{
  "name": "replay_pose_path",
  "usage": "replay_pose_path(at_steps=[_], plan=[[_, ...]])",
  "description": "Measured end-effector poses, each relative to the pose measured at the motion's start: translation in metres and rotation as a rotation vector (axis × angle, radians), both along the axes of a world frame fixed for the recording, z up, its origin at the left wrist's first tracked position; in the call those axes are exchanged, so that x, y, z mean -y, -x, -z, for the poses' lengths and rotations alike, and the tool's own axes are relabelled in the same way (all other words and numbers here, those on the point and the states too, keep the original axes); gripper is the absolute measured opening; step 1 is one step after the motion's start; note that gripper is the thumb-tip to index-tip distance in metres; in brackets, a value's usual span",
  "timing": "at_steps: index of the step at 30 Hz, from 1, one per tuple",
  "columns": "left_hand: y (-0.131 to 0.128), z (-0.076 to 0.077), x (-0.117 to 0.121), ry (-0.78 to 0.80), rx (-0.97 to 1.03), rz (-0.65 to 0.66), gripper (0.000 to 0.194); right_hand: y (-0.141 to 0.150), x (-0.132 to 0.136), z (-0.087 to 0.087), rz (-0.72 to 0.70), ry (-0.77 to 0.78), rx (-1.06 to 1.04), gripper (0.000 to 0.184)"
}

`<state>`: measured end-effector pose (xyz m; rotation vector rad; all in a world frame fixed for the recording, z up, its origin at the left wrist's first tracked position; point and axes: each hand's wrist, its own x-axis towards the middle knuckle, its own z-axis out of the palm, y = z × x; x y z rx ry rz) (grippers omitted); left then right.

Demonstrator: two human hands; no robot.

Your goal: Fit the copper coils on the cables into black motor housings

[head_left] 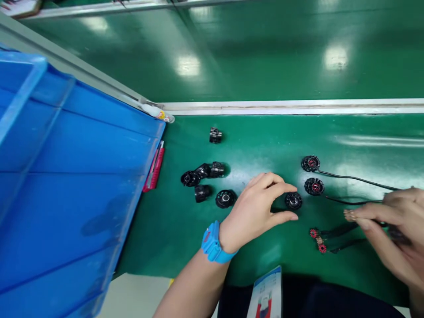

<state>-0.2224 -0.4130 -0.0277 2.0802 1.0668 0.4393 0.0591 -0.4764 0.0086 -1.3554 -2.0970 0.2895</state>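
My left hand (261, 205), with a blue watch (212, 244) on its wrist, reaches over the green mat with thumb and forefinger apart, either side of a small black round motor cap (293, 200). It touches or nearly touches the cap. My right hand (391, 229) is at the right edge, fingers pressed together on thin black wires (344, 229) that end in small red stators (317, 240). Two assembled black-and-red motors (312, 176) with black leads lie just beyond the cap.
A large blue plastic bin (66, 176) fills the left side. Several black motor housings (207, 183) lie between it and my left hand. A red tool (154, 170) rests beside the bin. A white rail (298, 107) crosses behind. A printed card (266, 293) lies near me.
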Motion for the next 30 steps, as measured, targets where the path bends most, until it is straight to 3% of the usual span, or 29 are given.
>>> replay_pose_path(at_steps=[5, 9, 24, 30], plan=[[-0.015, 0.009, 0.006, 0.029, 0.024, 0.108, 0.041, 0.009, 0.004, 0.012, -0.078, -0.073, 0.237, 0.028], [-0.028, 0.015, 0.013, 0.041, 0.044, 0.097, 0.044, 0.014, 0.004, 0.018, -0.130, -0.097, 0.312, 0.027], [-0.047, 0.015, 0.021, -0.006, 0.030, 0.093, 0.043, 0.034, -0.007, -0.012, -0.262, -0.032, 0.639, 0.026], [-0.049, 0.022, 0.024, 0.001, 0.222, 0.037, 0.035, 0.041, -0.015, -0.016, -0.270, 0.038, 0.679, 0.024]])
